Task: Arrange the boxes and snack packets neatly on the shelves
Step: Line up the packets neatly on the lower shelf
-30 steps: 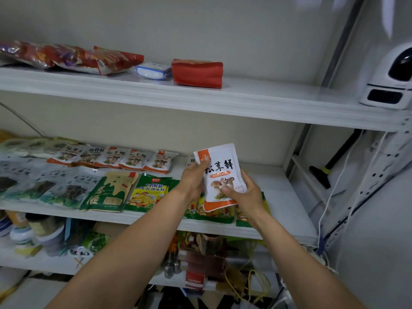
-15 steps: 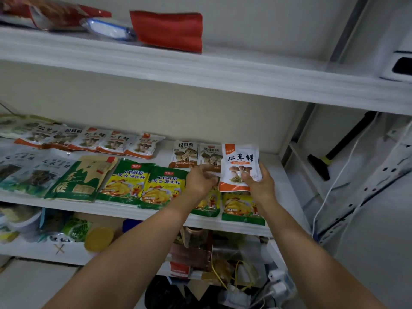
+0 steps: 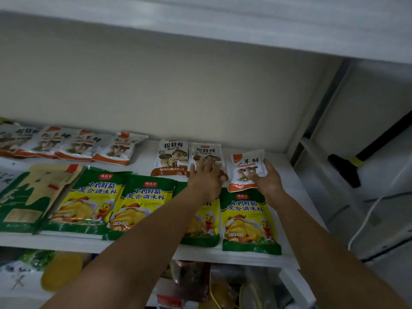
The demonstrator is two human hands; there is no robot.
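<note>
A white mushroom packet with an orange base (image 3: 245,166) lies at the back right of the middle shelf (image 3: 142,248), and my right hand (image 3: 266,179) holds its right edge. My left hand (image 3: 206,177) lies flat with spread fingers on a brown-and-white mushroom packet (image 3: 206,152), beside a matching packet (image 3: 170,158). Several green-and-yellow chicken seasoning packets (image 3: 247,221) line the shelf front.
A row of orange-based mushroom packets (image 3: 75,144) lies at the back left, with a green-and-tan bag (image 3: 33,197) in front. The upper shelf's underside (image 3: 223,30) hangs overhead. A black-handled tool (image 3: 347,168) leans at right. Jars and clutter fill the lower shelf (image 3: 60,270).
The white mushroom packet went from raised in both hands down to the back right of the shelf. My left hand let go and moved onto the neighbouring packet. The view tilted down.
</note>
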